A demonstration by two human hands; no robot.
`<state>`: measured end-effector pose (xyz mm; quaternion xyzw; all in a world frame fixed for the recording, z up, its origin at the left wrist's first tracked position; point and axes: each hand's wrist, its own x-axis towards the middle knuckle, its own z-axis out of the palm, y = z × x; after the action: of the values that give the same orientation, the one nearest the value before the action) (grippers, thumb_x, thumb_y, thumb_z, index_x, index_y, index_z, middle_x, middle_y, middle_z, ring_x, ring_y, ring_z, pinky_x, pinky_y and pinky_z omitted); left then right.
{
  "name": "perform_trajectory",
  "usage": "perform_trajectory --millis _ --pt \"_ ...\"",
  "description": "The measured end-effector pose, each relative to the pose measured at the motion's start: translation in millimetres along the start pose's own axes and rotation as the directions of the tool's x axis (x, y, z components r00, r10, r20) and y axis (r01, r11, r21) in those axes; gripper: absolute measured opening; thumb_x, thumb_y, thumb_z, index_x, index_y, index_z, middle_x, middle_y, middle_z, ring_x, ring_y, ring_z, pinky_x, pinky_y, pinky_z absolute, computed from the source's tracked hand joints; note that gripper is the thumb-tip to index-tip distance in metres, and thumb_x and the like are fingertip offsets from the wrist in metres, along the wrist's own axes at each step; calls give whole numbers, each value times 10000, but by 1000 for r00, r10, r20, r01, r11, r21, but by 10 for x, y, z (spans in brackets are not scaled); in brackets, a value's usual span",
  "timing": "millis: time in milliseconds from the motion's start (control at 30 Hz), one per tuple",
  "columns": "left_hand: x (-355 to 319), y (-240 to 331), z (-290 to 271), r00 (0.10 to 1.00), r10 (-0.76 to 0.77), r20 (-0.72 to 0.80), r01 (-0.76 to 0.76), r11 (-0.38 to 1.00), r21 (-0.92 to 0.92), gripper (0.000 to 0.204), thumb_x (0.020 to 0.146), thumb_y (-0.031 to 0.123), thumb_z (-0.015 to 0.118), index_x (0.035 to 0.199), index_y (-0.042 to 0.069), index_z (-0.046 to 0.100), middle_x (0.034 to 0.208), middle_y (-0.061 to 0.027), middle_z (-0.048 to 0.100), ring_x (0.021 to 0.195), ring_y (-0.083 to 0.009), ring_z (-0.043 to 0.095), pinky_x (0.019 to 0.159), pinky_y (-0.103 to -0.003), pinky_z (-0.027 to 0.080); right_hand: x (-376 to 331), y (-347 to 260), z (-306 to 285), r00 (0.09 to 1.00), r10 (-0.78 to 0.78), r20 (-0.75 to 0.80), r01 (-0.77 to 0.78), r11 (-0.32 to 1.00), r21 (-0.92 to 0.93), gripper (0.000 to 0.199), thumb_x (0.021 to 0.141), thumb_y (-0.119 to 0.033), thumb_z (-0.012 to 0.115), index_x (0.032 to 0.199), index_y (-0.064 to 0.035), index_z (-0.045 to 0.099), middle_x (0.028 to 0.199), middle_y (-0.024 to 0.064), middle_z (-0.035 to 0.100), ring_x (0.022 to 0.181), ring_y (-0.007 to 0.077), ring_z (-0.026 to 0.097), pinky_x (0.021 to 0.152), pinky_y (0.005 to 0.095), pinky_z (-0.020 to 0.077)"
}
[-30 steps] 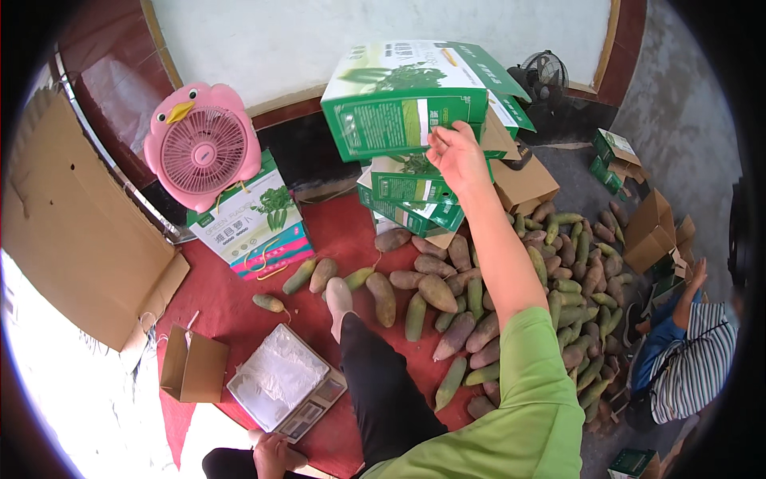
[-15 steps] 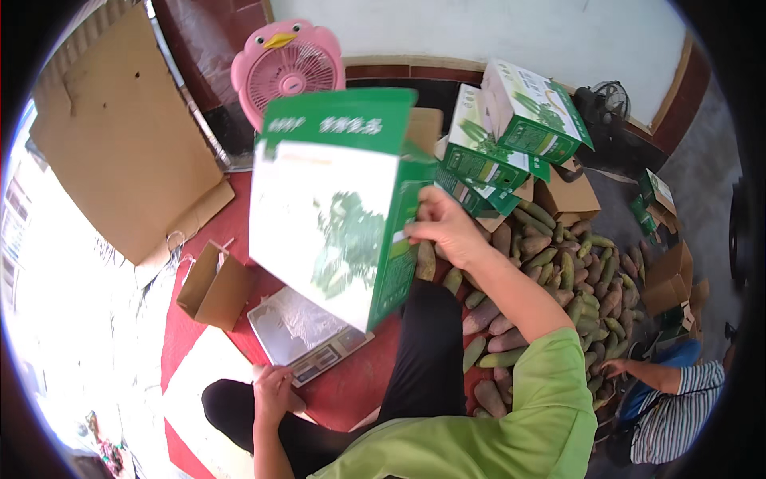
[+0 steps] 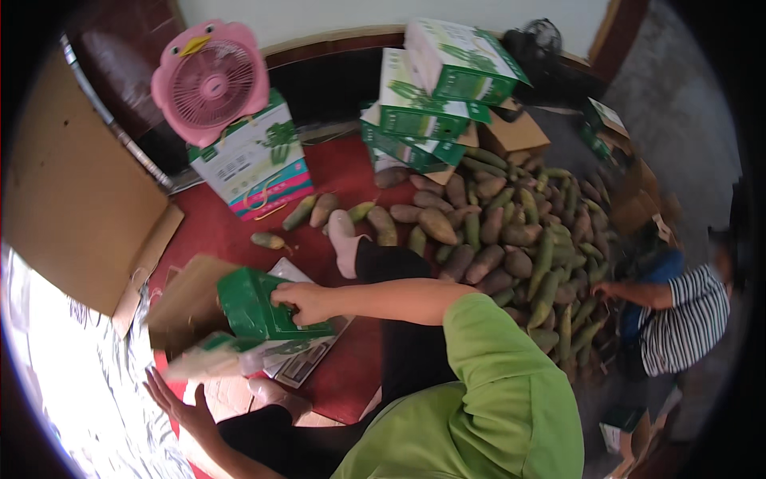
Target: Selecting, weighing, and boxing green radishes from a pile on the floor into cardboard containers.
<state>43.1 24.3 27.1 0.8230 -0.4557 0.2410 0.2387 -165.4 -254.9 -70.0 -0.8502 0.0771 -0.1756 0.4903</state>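
Observation:
My right hand [image 3: 302, 303] grips the green side of a green-and-white cardboard box [image 3: 247, 299], its fingers curled at the edge. The box lies tilted over the flat weighing scale [image 3: 299, 367] and hides most of it. Its brown inner cardboard shows on the left, and a flap near my left hand is blurred. Beside that flap, my left hand [image 3: 190, 409] is open and empty, fingers spread. Whether it touches the box I cannot tell.
Long green and brownish root vegetables [image 3: 511, 231] lie heaped to the right. Behind them are stacked printed boxes [image 3: 439, 96]. A pink fan [image 3: 211, 80] stands by another carton [image 3: 255, 160]. A large cardboard sheet [image 3: 80, 184] leans at left. Another person [image 3: 686, 319] works at right.
My right hand has brought the box down and left, from upright in the air to over the scale. My left hand has left the scale's edge, moved left and spread its fingers. The view has shifted.

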Motion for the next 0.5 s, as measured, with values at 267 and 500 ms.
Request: perform_trajectory --millis 267,500 --pt "-73 324 224 841 9 541 70 990 -126 329 712 44 651 1040 65 657 897 -123 625 884 -309 584 893 -416 411 102 687 15 930 368 -5 -368 929 -28 331 654 -31 610 982 -19 647 1004 198 641 939 334 618 790 390 484" --pt "-29 553 497 877 107 468 -86 994 -65 116 794 117 599 876 97 679 810 -78 628 807 -283 619 719 -401 486 -9 742 -175 824 566 -40 -527 789 317 406 805 -34 537 1209 -8 515 1098 115 627 946 222 614 768 343 510"
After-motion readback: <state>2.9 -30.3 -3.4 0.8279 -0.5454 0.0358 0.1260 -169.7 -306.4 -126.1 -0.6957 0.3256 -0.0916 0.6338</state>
